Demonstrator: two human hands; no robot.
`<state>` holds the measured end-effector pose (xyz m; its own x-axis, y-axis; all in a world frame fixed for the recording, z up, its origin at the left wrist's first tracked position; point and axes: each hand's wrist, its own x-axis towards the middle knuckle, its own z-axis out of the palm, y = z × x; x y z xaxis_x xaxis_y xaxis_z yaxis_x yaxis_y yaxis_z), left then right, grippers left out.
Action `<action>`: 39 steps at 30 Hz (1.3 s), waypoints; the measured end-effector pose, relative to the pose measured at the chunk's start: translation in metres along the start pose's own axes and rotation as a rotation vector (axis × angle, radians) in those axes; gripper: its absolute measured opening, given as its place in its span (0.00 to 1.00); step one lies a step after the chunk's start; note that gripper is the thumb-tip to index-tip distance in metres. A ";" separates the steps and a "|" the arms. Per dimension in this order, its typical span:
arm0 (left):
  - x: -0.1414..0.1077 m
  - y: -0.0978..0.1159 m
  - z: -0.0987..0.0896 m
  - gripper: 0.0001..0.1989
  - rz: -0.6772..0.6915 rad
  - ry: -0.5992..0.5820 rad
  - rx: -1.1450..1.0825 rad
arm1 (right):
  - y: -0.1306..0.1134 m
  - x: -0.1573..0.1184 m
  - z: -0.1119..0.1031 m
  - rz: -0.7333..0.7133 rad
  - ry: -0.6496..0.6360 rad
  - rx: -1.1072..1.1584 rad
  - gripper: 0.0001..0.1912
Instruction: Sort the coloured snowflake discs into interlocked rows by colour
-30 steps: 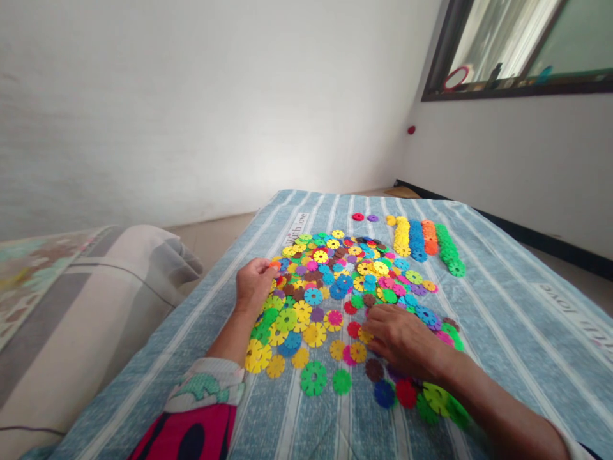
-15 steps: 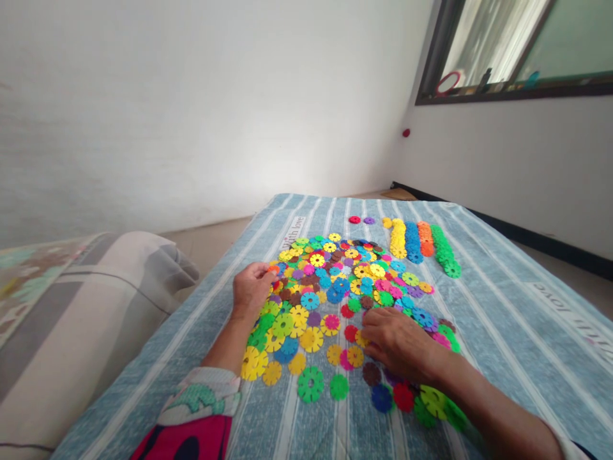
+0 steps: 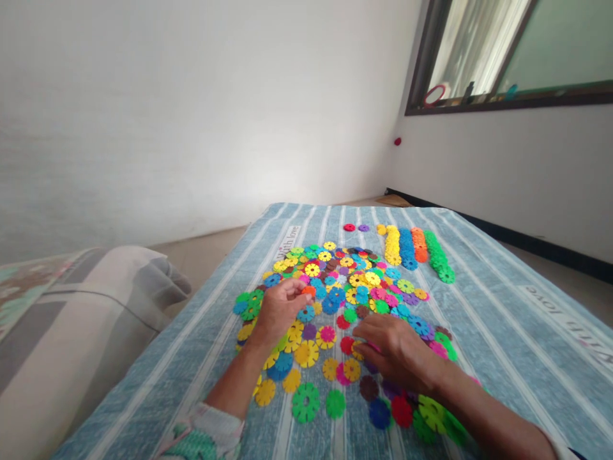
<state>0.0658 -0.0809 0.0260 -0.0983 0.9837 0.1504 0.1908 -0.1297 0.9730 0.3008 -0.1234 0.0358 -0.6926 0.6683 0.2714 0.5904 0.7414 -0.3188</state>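
Between the thumb and fingers of my left hand (image 3: 279,311) is an orange snowflake disc (image 3: 309,292), pinched just above the left-middle of a mixed heap of notched plastic discs. My right hand (image 3: 397,348) rests low over the heap's right front, palm down with fingers curled together; what its fingertips hold, if anything, is hidden. By those fingertips lie a red disc (image 3: 347,345) and a yellow disc (image 3: 352,370). A large green disc (image 3: 305,403) lies at the front of the heap.
Overlapping rows of yellow discs (image 3: 393,246), blue discs (image 3: 407,248), orange discs (image 3: 419,245) and green discs (image 3: 437,257) stand at the back right. A single red disc (image 3: 349,227) and a purple disc (image 3: 364,228) lie beside them. Striped cloth (image 3: 191,390) covers the table.
My left hand has moved right from the heap's left edge, carrying the orange disc over the pile. The right hand stays almost in place. The view has tilted slightly.
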 end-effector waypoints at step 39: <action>-0.028 -0.011 0.046 0.09 0.036 -0.375 0.320 | 0.153 0.008 -0.064 0.696 0.142 -0.267 0.14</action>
<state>0.1114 -0.1012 0.0034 0.2613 0.9638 0.0524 0.4837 -0.1777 0.8570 0.4120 -0.0005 0.0472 -0.0744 0.9752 0.2084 0.9644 0.1235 -0.2337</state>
